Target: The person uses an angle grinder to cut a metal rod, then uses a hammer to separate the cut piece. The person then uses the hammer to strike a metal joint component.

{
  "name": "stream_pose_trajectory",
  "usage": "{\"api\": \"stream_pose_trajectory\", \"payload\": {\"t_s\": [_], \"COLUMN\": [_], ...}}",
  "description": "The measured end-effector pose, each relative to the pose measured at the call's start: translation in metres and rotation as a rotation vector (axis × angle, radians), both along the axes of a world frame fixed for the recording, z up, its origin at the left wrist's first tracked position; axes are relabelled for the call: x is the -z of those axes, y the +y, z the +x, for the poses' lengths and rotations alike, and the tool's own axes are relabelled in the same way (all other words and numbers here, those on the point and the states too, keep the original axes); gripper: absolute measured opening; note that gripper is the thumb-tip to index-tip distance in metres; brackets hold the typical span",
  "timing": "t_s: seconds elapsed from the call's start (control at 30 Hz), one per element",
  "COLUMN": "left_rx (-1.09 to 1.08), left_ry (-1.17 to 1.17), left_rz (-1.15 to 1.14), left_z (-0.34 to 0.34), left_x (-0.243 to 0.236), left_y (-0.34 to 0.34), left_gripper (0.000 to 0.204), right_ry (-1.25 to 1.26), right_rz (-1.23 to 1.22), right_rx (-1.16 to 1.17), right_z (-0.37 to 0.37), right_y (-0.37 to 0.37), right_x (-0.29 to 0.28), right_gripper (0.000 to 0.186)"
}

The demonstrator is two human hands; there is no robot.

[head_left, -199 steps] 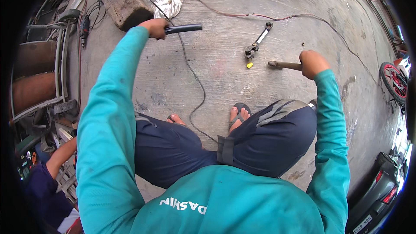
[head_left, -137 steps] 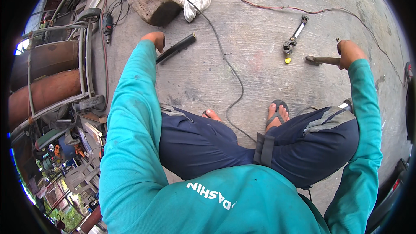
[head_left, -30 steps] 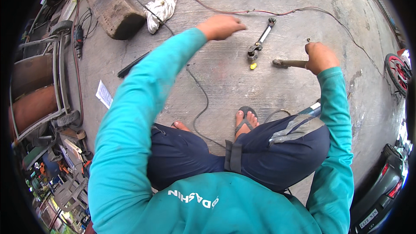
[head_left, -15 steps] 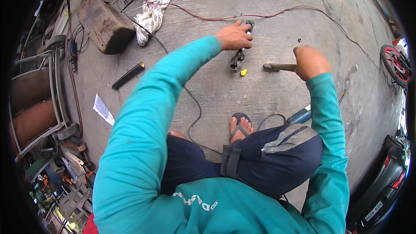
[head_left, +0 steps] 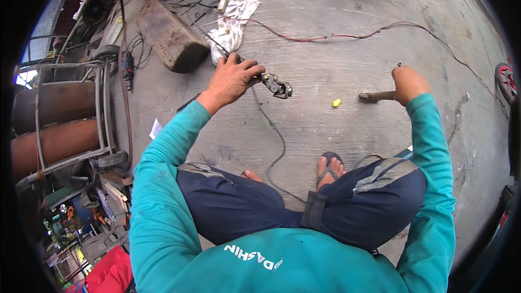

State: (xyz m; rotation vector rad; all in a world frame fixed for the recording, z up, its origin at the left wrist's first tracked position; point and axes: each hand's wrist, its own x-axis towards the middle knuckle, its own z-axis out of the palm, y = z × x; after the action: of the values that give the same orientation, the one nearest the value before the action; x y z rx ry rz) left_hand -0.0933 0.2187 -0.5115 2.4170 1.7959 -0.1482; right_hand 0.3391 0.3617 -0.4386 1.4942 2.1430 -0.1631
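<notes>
My left hand is closed around a dark, greasy shaft with a universal joint at its right end, held over the concrete floor. The hand hides the shaft's middle. On the right, my right hand grips the handle of a hammer, whose dirty head points left, low over or on the floor; I cannot tell which. Between the hands a small yellow piece lies on the floor. Just beyond my right fist is a small dark ring-like part.
A heavy worn block stands at the far left beside a white cloth. A power drill lies near a metal cart with cylinders. A red wire crosses the far floor; a black cable runs toward my feet.
My left hand has drawn the jointed shaft leftward and turned it, away from the yellow piece. My right hand keeps the hammer in much the same place. The view has shifted left.
</notes>
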Motion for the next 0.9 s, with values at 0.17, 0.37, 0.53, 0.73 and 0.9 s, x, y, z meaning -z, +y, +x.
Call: {"api": "stream_pose_trajectory", "payload": {"t_s": [0.17,0.37,0.53,0.73,0.9], "left_rx": [0.015,-0.211,-0.206,-0.049,0.055], "left_ry": [-0.343,-0.78,-0.9,-0.764,-0.616], "left_rz": [-0.039,-0.264,-0.159,0.051,0.184], "left_z": [-0.032,-0.021,-0.017,-0.008,-0.009], "left_x": [0.015,0.001,0.0,-0.017,-0.025], "left_y": [-0.043,-0.057,-0.061,-0.052,-0.048], "left_gripper": [0.037,0.029,0.035,0.039,0.04], "right_ry": [0.0,0.005,-0.144,-0.153,-0.155], "right_rz": [-0.01,0.075,-0.007,-0.035,-0.035], "right_rx": [-0.012,0.023,0.021,0.048,0.018], "right_z": [-0.004,0.018,0.003,0.001,-0.002], "right_y": [0.003,0.011,0.011,0.01,0.007], "right_x": [0.004,0.027,0.012,0.006,0.004], "right_gripper": [0.034,0.04,0.028,0.028,0.028]}}
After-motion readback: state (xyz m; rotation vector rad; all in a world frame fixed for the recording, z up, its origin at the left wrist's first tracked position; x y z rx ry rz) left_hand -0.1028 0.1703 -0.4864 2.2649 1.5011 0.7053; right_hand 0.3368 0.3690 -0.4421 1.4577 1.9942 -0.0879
